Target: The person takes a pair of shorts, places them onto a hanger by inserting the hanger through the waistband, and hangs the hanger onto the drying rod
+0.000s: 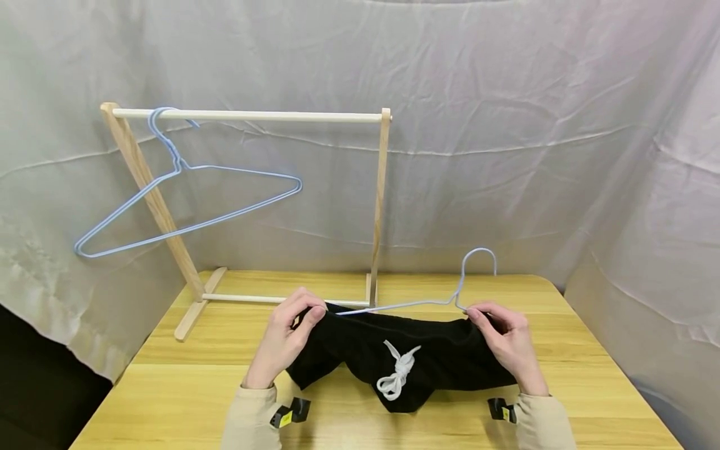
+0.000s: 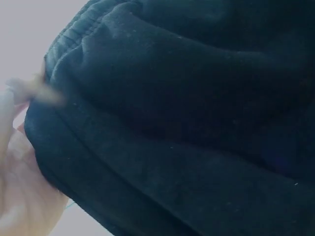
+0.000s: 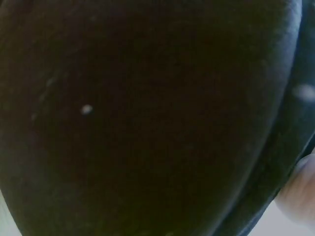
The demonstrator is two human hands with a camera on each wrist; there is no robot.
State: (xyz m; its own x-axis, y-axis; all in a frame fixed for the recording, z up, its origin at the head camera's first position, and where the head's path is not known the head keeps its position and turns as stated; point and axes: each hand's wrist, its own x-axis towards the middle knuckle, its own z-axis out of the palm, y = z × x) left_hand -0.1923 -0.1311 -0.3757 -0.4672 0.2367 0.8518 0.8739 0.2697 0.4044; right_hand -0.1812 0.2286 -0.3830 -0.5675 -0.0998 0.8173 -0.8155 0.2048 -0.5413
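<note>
Shorts (image 1: 430, 353) — between left hand (image 1: 285, 337) and right hand (image 1: 509, 340)

Can't read any text here tbh — the yellow stickers (image 1: 286, 419) on the black wrist cameras (image 1: 301, 409) are too tiny.

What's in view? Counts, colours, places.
Drawstring shorts: one, black, between hands
Drawstring: one, white, shorts' front
Wire hanger: one, pale blue, partly behind shorts
Hung wire hangers: at least two, pale blue, rack's left
Clothes rack: one, tan and white, table's far left
Table: one, tan, under rack
Fabric backdrop: count unclear, grey, behind table
Dark area: one, black, lower left
Wrist cameras: two, black, below hands
Sleeves: two, beige, forearms
Left hand: one, bare, gripping shorts
Right hand: one, bare, gripping shorts
</note>
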